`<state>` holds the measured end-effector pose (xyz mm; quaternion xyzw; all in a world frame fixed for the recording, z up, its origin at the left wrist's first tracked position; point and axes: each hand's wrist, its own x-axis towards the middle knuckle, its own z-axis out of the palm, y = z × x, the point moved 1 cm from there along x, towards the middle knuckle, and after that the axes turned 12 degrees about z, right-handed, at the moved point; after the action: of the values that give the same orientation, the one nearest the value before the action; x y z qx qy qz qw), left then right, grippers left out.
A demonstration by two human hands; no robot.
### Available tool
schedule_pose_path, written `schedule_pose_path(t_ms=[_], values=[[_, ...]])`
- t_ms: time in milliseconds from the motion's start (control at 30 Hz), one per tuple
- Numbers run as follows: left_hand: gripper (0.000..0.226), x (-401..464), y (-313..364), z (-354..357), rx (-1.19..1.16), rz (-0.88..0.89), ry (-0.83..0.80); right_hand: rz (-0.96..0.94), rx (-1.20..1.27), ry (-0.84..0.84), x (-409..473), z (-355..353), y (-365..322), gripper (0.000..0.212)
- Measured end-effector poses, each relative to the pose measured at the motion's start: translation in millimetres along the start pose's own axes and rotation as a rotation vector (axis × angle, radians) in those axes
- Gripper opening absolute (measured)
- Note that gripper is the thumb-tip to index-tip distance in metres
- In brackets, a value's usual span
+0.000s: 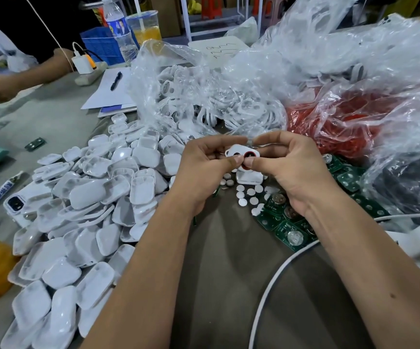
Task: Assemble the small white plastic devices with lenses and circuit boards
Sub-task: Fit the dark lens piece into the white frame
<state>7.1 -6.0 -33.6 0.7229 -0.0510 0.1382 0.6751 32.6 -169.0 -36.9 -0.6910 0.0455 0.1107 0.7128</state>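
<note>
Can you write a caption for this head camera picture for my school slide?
Both hands, left hand and right hand, pinch a small white plastic piece above heaped white shells and green circuit boards.

Two hands are at the centre, the left hand (205, 159) and the right hand (289, 162), holding one white cover (239, 153). One pen (116, 80), one bottle (119, 28) and one cup (144, 27) stand upper left. The white shells (90, 197) at the left are too many to count.

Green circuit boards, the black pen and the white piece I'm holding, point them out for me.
green circuit boards (290, 231): head view, on a board near the front of the pile.
black pen (116, 81): head view, mid-barrel.
white piece (234, 150): head view, on its top face between both hands.
</note>
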Motion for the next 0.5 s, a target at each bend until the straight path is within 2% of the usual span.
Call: schedule_pose_path(t_ms=[267,500], values=[[0.028,-0.8,3.0,-0.2,-0.109,-0.063,0.064,0.018,0.046,-0.056,-1.5,0.0,-2.7,0.033],[0.026,-2.4,3.4,5.4,-0.082,0.009,0.063,0.039,0.028,-0.106,-1.2,-0.9,-5.0,0.034]])
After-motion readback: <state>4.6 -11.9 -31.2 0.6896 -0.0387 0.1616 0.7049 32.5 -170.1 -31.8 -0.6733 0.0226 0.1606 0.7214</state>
